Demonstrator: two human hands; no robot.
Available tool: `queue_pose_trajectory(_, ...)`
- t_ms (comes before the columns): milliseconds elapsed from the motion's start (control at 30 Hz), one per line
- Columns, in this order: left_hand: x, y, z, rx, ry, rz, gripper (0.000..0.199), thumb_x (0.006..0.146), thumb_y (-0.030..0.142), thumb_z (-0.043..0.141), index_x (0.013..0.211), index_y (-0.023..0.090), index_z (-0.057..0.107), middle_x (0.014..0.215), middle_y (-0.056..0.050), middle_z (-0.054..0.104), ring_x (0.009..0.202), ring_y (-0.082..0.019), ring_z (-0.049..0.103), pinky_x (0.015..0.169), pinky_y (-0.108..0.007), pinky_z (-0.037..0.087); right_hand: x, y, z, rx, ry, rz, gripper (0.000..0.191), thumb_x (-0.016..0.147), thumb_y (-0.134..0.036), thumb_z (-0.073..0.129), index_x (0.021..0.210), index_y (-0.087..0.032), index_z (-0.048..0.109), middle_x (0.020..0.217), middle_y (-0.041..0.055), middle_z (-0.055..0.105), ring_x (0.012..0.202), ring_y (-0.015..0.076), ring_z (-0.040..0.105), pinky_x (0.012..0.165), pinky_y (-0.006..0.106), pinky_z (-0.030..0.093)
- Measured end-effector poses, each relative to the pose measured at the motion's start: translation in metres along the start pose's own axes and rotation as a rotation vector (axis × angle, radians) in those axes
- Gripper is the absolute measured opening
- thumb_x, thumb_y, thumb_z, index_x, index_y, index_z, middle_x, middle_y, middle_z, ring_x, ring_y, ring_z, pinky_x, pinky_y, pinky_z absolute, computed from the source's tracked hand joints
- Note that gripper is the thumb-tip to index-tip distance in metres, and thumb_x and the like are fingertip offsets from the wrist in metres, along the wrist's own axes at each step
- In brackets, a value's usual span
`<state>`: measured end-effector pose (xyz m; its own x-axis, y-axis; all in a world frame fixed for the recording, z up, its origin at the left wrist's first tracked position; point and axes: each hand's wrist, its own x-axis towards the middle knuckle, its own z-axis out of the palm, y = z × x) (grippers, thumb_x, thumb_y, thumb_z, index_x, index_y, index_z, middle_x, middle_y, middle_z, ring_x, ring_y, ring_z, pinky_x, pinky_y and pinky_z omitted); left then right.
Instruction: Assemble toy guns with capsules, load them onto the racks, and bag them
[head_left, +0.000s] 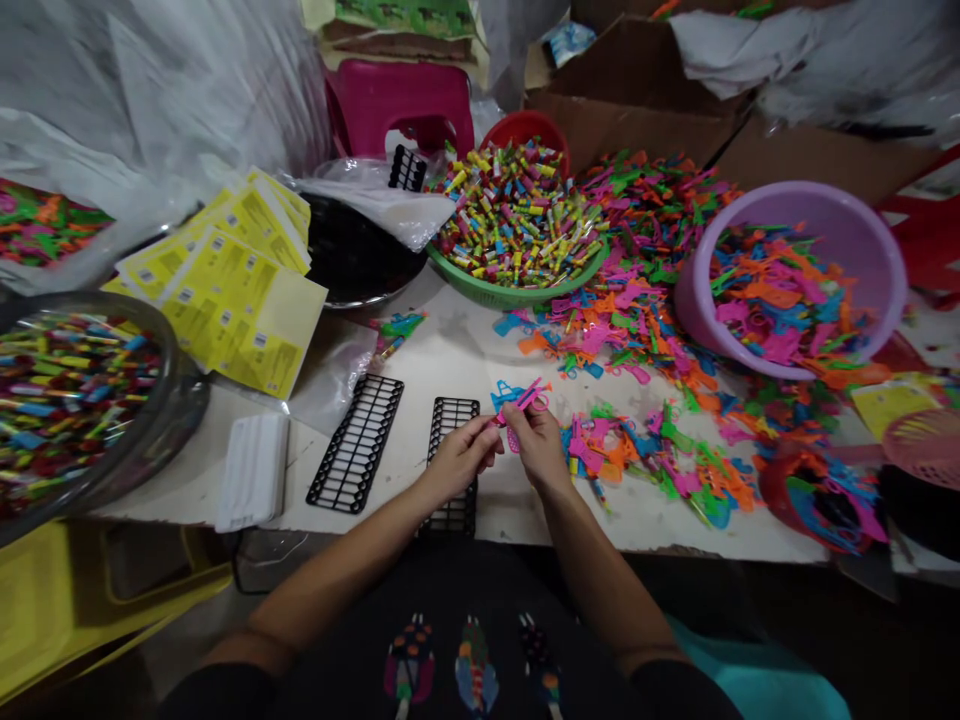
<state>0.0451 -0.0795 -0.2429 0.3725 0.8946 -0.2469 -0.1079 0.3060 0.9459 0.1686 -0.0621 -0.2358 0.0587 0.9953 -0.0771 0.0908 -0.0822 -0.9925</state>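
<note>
A pink plastic toy gun (534,392) is held in front of me, above the table's near half. My right hand (541,445) is closed round its grip end. The fingers of my left hand (463,458) pinch its other end; small details there are blurred. Just behind my fingers lies a blue toy gun (507,394). Under my left wrist is a black slotted plastic rack (452,412), partly hidden by the arm. A second black rack (355,442) lies to its left. Loose toy guns (679,460) in several colours spread to the right of my right hand.
At the back, a green basket (517,295) holds many small wrapped tubes. A purple tub (694,310) of toy guns tilts at the right. Yellow printed sheets (240,310), a white box (253,470) and a dark bowl of tubes (169,370) are at the left.
</note>
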Motion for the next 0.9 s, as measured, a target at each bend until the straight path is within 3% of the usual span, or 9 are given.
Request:
queue_pose_trajectory(133,-0.001,-0.001,-0.001,-0.041,-0.028,-0.017,0.034,0.080,0.047,0.039,0.083,0.015,0.049,0.067,0.001,0.050,0.050,-0.006,0.042,0.044,-0.018,0.033,-0.003,0.001,0.000,0.015,-0.007,0.022,0.024,0.073,-0.042,0.050,0.065,-0.020,0.046,0.061,-0.0026,0.045,0.058,0.0103,0.042,0.058,0.024,0.038)
queue_pose_trajectory(300,-0.004,0.002,0.000,0.309,-0.007,0.112,0.032,0.084,0.042,0.036,0.075,0.015,0.052,0.060,0.002,0.049,0.051,-0.007,0.044,0.050,-0.018,0.035,-0.005,0.004,0.008,-0.003,-0.017,0.009,0.026,0.074,-0.042,0.050,0.062,-0.019,0.045,0.057,-0.0029,0.043,0.053,0.0096,0.040,0.052,0.023,0.035)
queue_pose_trajectory(400,-0.002,0.003,0.003,0.390,-0.091,0.113,0.035,0.085,0.042,0.033,0.076,0.016,0.055,0.061,0.001,0.055,0.052,-0.008,0.049,0.053,-0.020,0.039,-0.004,0.010,0.001,0.018,-0.055,0.041,0.030,0.074,-0.047,0.047,0.063,-0.020,0.045,0.055,-0.0036,0.044,0.051,0.0095,0.041,0.051,0.023,0.036)
queue_pose_trajectory(467,0.002,0.000,0.002,0.441,-0.131,0.101,0.039,0.086,0.043,0.030,0.085,0.016,0.058,0.071,-0.003,0.062,0.062,-0.012,0.056,0.060,-0.023,0.044,-0.001,0.013,-0.022,-0.103,-0.118,0.085,0.033,0.071,-0.051,0.049,0.061,-0.020,0.046,0.053,-0.0036,0.045,0.050,0.0101,0.042,0.051,0.024,0.037)
queue_pose_trajectory(533,0.007,-0.008,-0.006,0.586,-0.060,0.149,0.040,0.085,0.043,0.032,0.099,0.016,0.058,0.091,-0.008,0.065,0.085,-0.018,0.059,0.076,-0.030,0.045,0.004,0.013,-0.058,-0.396,-0.163,0.151,0.036,0.064,-0.054,0.055,0.055,-0.019,0.048,0.052,-0.0024,0.047,0.051,0.0120,0.044,0.052,0.026,0.037)
queue_pose_trajectory(600,0.011,-0.020,-0.021,0.797,0.117,0.240,0.041,0.084,0.041,0.037,0.111,0.015,0.054,0.112,-0.012,0.058,0.106,-0.023,0.051,0.093,-0.038,0.036,0.012,0.008,-0.099,-0.770,-0.006,0.201,0.036,0.060,-0.054,0.058,0.057,-0.019,0.055,0.057,0.0023,0.053,0.057,0.0172,0.049,0.056,0.031,0.039)
queue_pose_trajectory(667,0.015,-0.036,-0.038,0.991,0.261,0.298,0.041,0.083,0.039,0.040,0.115,0.014,0.051,0.122,-0.014,0.051,0.118,-0.026,0.040,0.101,-0.048,0.024,0.026,-0.001,-0.131,-1.047,0.350,0.101,0.035,0.060,-0.052,0.060,0.069,-0.017,0.061,0.073,0.0099,0.059,0.072,0.0240,0.053,0.066,0.038,0.040)
queue_pose_trajectory(733,0.018,-0.053,-0.052,1.114,0.317,0.306,0.041,0.083,0.037,0.041,0.117,0.015,0.050,0.127,-0.015,0.046,0.123,-0.028,0.034,0.101,-0.054,0.019,0.050,-0.013,-0.142,-1.096,0.484,-0.069,0.038,0.067,-0.049,0.054,0.084,-0.016,0.063,0.086,0.0134,0.060,0.081,0.0254,0.053,0.073,0.040,0.040)
queue_pose_trajectory(900,0.021,-0.077,-0.063,1.226,0.304,0.408,0.040,0.083,0.034,0.042,0.119,0.018,0.048,0.133,-0.013,0.039,0.127,-0.028,0.028,0.101,-0.055,0.019,0.155,-0.042,-0.094,-1.011,0.205,-0.380,0.039,0.074,-0.037,0.050,0.107,-0.015,0.056,0.103,0.0121,0.057,0.095,0.0222,0.051,0.085,0.035,0.038)
